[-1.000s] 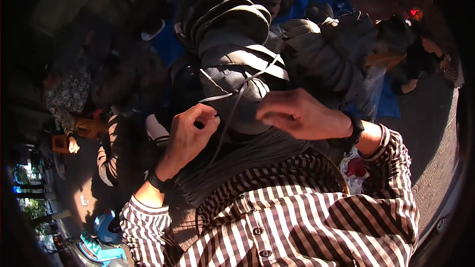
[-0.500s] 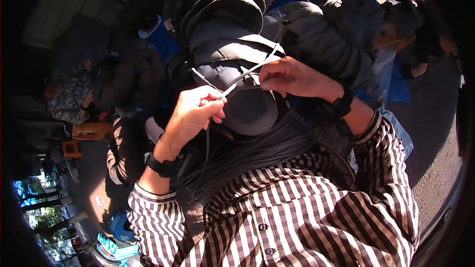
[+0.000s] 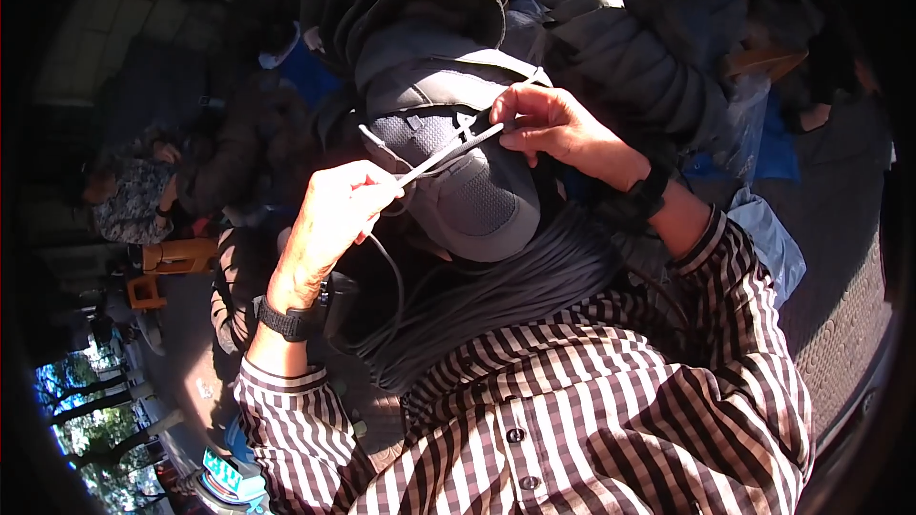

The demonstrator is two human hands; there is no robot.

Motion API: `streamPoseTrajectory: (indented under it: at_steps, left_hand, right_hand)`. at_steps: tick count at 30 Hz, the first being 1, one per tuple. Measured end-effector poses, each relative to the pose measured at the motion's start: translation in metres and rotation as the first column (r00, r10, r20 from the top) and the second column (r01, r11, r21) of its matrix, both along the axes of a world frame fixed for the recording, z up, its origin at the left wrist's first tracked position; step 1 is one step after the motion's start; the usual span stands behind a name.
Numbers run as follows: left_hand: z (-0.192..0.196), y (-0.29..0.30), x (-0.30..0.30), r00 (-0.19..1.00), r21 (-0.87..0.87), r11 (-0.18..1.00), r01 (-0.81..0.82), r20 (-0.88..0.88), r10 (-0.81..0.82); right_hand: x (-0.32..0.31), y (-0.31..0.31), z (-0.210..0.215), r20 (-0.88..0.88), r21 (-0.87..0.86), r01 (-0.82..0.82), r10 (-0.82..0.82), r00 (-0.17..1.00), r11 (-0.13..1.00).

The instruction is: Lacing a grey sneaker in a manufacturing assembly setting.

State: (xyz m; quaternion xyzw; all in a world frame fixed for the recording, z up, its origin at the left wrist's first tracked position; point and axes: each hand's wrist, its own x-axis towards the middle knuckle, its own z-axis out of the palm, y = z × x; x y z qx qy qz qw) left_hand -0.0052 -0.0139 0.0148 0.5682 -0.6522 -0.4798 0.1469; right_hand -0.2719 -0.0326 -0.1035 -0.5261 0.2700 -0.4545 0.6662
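A grey lace [image 3: 434, 162] is stretched between my two hands, slanting up to the right over a grey shoe upper [image 3: 482, 205]. My left hand [image 3: 334, 210] pinches it at the lower left, with a loose length looping down below the fingers. My right hand [image 3: 558, 129] pinches at the lace's upper right end, close beside the upper's opening. The upper has a mesh toe and sits toe toward me. Just beyond it stands a stack of dark grey shoe uppers [image 3: 425, 14]. A thick bundle of grey laces [image 3: 506, 291] lies across my lap.
More stacked dark uppers [image 3: 634, 52] lie at the back right on blue sheeting. A clear plastic bag [image 3: 768, 238] is by my right elbow. Orange stools [image 3: 176, 256] stand at the left, near a person in a patterned sleeve [image 3: 138, 200].
My left hand has moved left and my right hand slightly up, drawing the lace between them. The shoe upper's mesh toe now shows more plainly.
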Motion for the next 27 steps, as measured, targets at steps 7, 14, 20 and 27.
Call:
streamPoseTrajectory:
  at_steps: [7,14,20,27]
  left_hand:
    - [0.011,0.006,0.007,0.998,0.086,0.994,-0.065,-0.001,0.065]
    - [0.008,0.006,0.014,0.993,0.128,0.988,-0.086,-0.065,0.094]
    - [0.010,0.004,0.015,0.990,0.119,0.990,-0.077,-0.105,0.090]
    - [0.011,0.006,0.032,0.967,0.191,0.975,-0.113,-0.206,0.153]
  right_hand:
    - [0.016,0.007,-0.005,-0.047,0.091,0.235,-0.232,0.972,0.968]
    - [0.006,0.002,-0.001,0.146,0.125,0.022,-0.041,0.988,0.992]
    - [0.012,0.000,0.003,0.162,0.314,0.036,-0.091,0.983,0.949]
    - [0.009,-0.005,-0.003,0.243,0.348,-0.049,-0.039,0.969,0.936]
